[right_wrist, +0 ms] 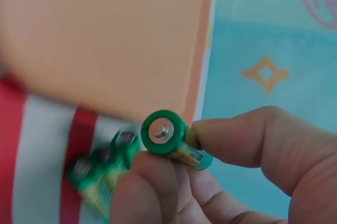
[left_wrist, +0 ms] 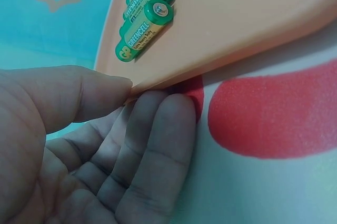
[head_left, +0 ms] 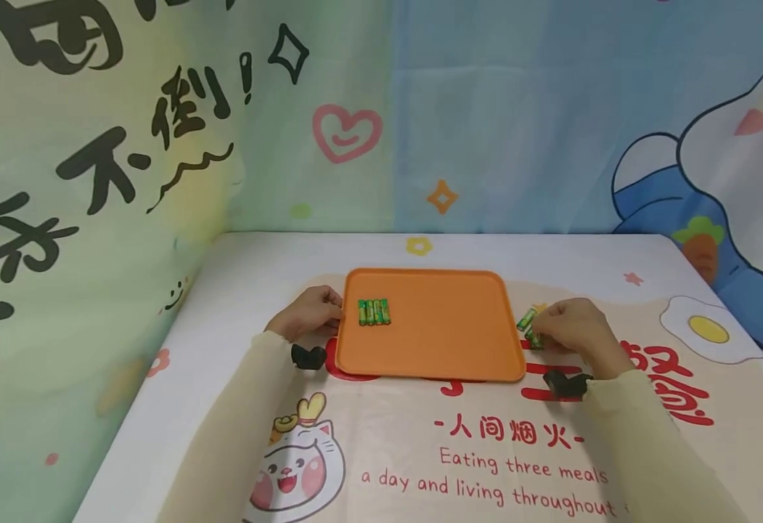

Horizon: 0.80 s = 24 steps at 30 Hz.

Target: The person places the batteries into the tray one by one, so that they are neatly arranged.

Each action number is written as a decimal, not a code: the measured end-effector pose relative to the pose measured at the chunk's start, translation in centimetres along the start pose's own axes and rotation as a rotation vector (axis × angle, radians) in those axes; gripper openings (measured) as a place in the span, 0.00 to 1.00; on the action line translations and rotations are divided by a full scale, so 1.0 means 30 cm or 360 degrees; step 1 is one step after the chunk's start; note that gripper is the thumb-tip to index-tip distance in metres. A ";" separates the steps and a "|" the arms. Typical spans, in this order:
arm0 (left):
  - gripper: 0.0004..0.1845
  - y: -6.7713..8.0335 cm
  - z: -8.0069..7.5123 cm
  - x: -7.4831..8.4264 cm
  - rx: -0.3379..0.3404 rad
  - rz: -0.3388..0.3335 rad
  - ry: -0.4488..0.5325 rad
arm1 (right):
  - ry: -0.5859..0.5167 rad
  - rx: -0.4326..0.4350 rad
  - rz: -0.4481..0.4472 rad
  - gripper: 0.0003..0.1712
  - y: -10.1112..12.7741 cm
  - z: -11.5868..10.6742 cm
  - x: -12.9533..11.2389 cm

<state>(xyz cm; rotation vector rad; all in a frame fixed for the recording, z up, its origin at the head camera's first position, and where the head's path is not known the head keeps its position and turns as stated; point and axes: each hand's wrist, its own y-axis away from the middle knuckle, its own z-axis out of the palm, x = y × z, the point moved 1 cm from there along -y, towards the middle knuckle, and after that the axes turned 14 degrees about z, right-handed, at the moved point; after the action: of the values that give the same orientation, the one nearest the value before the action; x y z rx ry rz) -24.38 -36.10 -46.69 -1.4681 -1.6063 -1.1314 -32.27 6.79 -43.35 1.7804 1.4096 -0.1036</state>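
Firstly, we held one battery (right_wrist: 178, 138) in right hand (head_left: 573, 330), pinched thumb to fingers, terminal (right_wrist: 161, 130) turned wristward, just beside right edge of tray (head_left: 446, 330). Row of four (head_left: 377, 312) lay at tray's opposite end, near left hand (head_left: 309, 314), which gripped left edge; loose batteries (right_wrist: 97, 182) lay near right hand.

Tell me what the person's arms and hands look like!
The long, pale cream cloth sleeves look plain. A small, black, angular piece sits by each cuff. The left hand and right hand are bare: no gloves or rings show.
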 end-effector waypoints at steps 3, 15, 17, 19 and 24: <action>0.10 0.004 -0.002 -0.004 0.0002 -0.0009 0.0009 | -0.0091 -0.0070 -0.0079 0.15 -0.005 0.031 -0.046; 0.09 0.045 -0.037 -0.027 0.0030 -0.0074 -0.0014 | -0.0331 -0.0327 -0.0262 0.07 -0.041 0.208 -0.247; 0.09 0.041 -0.033 -0.024 0.0026 -0.0054 0.0002 | -0.0321 -0.0347 -0.0287 0.06 -0.046 0.225 -0.270; 0.09 0.032 -0.025 -0.017 0.0024 -0.0040 0.0002 | -0.0305 -0.0367 -0.0327 0.07 -0.046 0.240 -0.292; 0.08 0.004 -0.002 0.005 0.0007 -0.0013 -0.0003 | -0.0307 -0.0390 -0.0375 0.09 -0.042 0.273 -0.335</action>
<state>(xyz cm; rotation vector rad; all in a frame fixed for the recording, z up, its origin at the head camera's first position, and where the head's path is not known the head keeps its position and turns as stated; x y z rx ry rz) -24.29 -36.09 -46.49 -1.4612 -1.6168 -1.1307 -33.58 -6.14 -43.96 1.3643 1.4208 -0.2114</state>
